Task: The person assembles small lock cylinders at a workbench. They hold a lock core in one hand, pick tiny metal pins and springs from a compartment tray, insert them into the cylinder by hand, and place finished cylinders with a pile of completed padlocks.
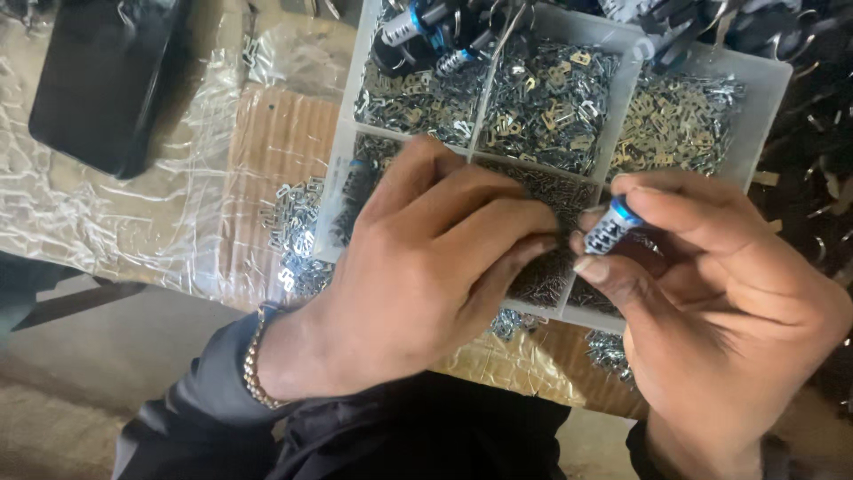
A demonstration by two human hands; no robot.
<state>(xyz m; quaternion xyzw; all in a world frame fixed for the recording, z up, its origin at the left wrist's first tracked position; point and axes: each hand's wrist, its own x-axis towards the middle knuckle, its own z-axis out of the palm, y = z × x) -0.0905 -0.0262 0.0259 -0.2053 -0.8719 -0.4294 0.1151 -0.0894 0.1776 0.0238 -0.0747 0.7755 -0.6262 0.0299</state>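
1. Right hand (711, 293), lower right of frame: fingers pinch a small cylindrical part with a blue ring (611, 227), held up over the tray, likely so the end faces the other hand.
2. Left hand (426, 267), centre: fingers curled narrow, tips near the part; whether they hold anything cannot be told.
3. White compartment tray (764, 80), upper centre: sorted small metal pieces (551, 98), close under both hands.
4. Loose pieces spill onto cardboard (267, 142) at left of the tray.
5. Black box (98, 80), upper left, well apart.
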